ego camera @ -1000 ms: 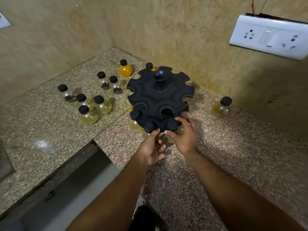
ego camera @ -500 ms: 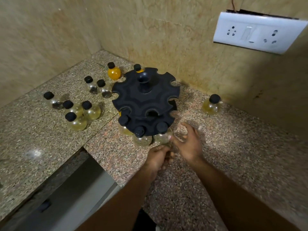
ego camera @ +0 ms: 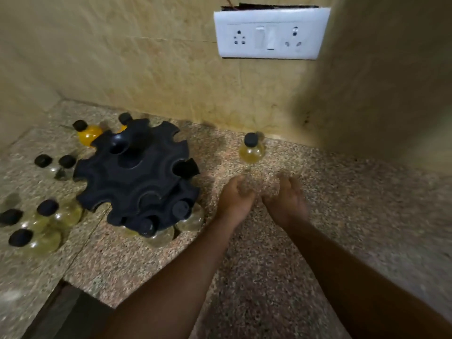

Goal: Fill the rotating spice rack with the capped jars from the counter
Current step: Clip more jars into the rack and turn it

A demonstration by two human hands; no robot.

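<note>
Fingers (ego camera: 244,189) on both hands are loosely curled and hold nothing that the motion blur lets me see. At the far left, a cluster of loose jars (ego camera: 46,216) with black caps and pale yellowish contents stands upright on the granite surface (ego camera: 269,277). Two clearer ones sit behind it, and an orange-filled jar (ego camera: 89,134) is at the back near the corner. All are near the rack, probably so they can be picked up quickly one after another. Next comes the black rotating spice rack (ego camera: 137,177). The scalloped notches of its upper tier look empty, while at the front of the lower tier at least two seated jars (ego camera: 182,212) sit with their necks caught in notches, caps above and round bodies below. That fit is presumably what holds them when the rack turns. Just right of the rack, the left hand (ego camera: 236,200) and right hand (ego camera: 286,200) hover side by side, close but apart and touching neither rack nor jar. Beyond them a lone jar (ego camera: 252,150) of yellow liquid stands upright near the wall, apart from both hands. Both hands point towards it, so I judge it to be the next pick. Most notches look unfilled, so the task seems to be at an early stage. A white switch-and-socket plate (ego camera: 270,33) is on the wall above.
</note>
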